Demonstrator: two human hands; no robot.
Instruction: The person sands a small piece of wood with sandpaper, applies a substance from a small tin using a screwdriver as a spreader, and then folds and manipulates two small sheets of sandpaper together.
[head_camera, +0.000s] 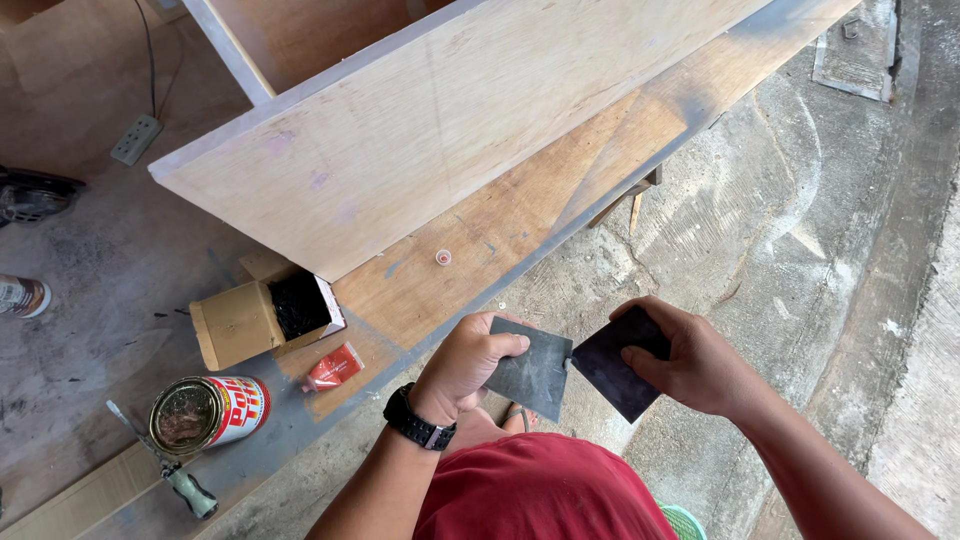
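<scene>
My left hand (467, 363), with a black watch on its wrist, grips a grey flat scraper plate (530, 375). My right hand (690, 360) holds a second, darker flat plate (612, 370) whose edge touches the first one. Both hands are in front of my body, just off the near edge of a long wooden workbench (480, 260). A pale wooden board (440, 130) rests tilted on the bench above the hands.
On the bench's left lie an open cardboard box with black material (265, 318), a small red packet (335, 367), an open round tin (205, 413), a screwdriver (175, 470) and a small pink cap (443, 257). A power strip (136, 139) lies on the floor. Concrete floor lies to the right.
</scene>
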